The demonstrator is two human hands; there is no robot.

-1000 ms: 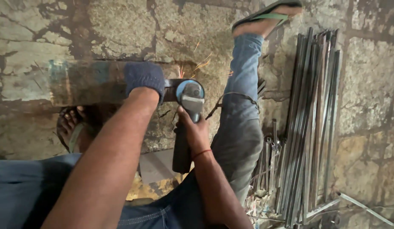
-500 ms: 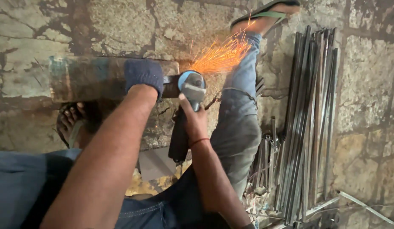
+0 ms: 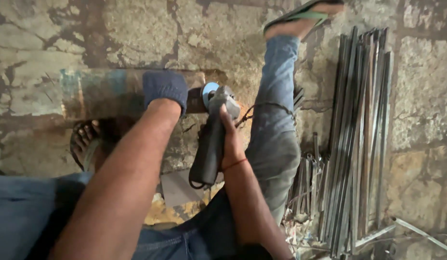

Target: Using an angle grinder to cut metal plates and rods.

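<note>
My left hand [image 3: 164, 89], in a dark blue knitted glove, presses down on a rusty metal pipe [image 3: 103, 94] that lies across the stone floor. My right hand [image 3: 230, 139] grips the black body of an angle grinder [image 3: 211, 139]. The grinder's disc [image 3: 209, 89] sits against the pipe's right end, just right of my gloved hand. No sparks show now. A red thread circles my right wrist.
My right leg in jeans stretches forward, its sandalled foot [image 3: 300, 17] at the top. My left foot [image 3: 86, 144] rests under the pipe. A bundle of long metal rods [image 3: 358, 139] lies at the right. A flat metal piece [image 3: 177, 188] lies near my lap.
Sparks flew from the disc half a second ago and have stopped. The grinder has tilted, its disc now edge-on against the pipe's end. My left hand stays put.
</note>
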